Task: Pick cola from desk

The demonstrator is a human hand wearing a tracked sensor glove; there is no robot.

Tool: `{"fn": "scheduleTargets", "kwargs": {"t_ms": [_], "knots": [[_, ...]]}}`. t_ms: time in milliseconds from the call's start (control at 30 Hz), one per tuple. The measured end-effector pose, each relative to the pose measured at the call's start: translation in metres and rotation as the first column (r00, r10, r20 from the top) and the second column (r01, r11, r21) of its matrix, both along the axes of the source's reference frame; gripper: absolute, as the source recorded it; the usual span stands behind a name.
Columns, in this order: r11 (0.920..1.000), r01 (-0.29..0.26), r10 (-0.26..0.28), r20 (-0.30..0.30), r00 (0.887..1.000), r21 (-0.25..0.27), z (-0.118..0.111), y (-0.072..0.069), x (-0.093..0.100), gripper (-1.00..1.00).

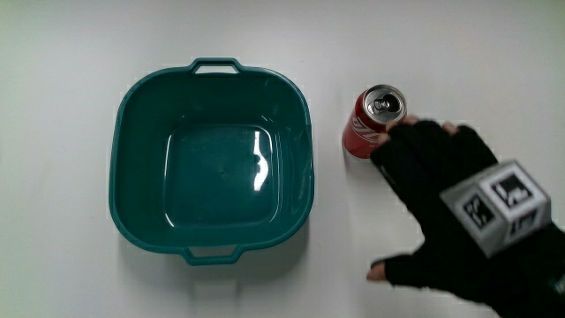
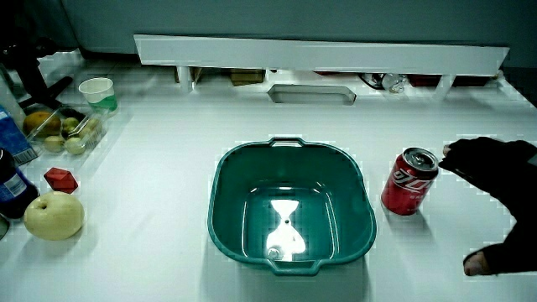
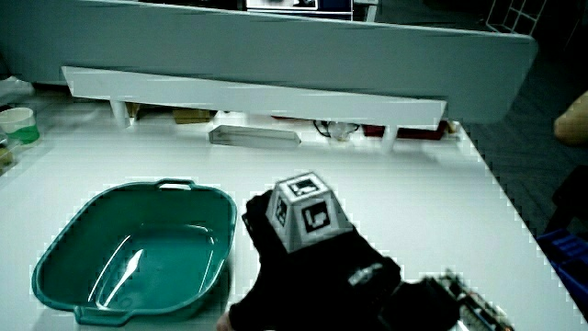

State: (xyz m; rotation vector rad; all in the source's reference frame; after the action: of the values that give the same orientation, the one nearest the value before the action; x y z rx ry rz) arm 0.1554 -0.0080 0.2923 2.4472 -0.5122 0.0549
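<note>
Hand (image 1: 459, 208) in black glove, fingers spread wide, holds nothing. Fingertips (image 1: 399, 132) right at red metal cola can (image 1: 372, 123); cannot tell if touching. Small patterned cube (image 1: 497, 205) sits on back of hand. Cola can stands upright on white worktop (image 1: 353, 256), between hand and big teal plastic tub (image 1: 212, 163). In a side view, yellow round fruit (image 2: 54, 215) and small red block (image 2: 59, 179) lie well apart from tub.
</note>
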Motion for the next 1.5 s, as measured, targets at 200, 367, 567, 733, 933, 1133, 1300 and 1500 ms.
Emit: {"fn": "scheduleTargets", "kwargs": {"t_ms": [200,367,567,733,933,1133,1300,1500], "knots": [[0.9996,-0.027,0.027,-0.017,1.000,-0.003,0.009,-0.026,-0.002,0.00],[0.9989,-0.047,0.047,-0.033,0.998,0.005,0.024,-0.052,-0.002,0.00],[0.9956,-0.078,0.084,-0.106,0.991,0.052,0.048,-0.081,0.005,0.00],[0.9926,-0.112,0.106,-0.121,0.987,-0.046,0.068,-0.097,0.006,0.00],[0.9839,-0.133,0.117,-0.132,0.984,-0.119,0.086,-0.108,0.005,0.00],[0.9767,-0.148,0.128,-0.135,0.983,-0.155,0.097,-0.113,0.007,0.00],[0.9769,-0.147,0.132,-0.101,0.986,-0.155,0.099,-0.113,0.010,0.00],[0.9817,-0.155,0.148,-0.065,0.987,-0.111,0.097,-0.115,0.013,0.24]]}}
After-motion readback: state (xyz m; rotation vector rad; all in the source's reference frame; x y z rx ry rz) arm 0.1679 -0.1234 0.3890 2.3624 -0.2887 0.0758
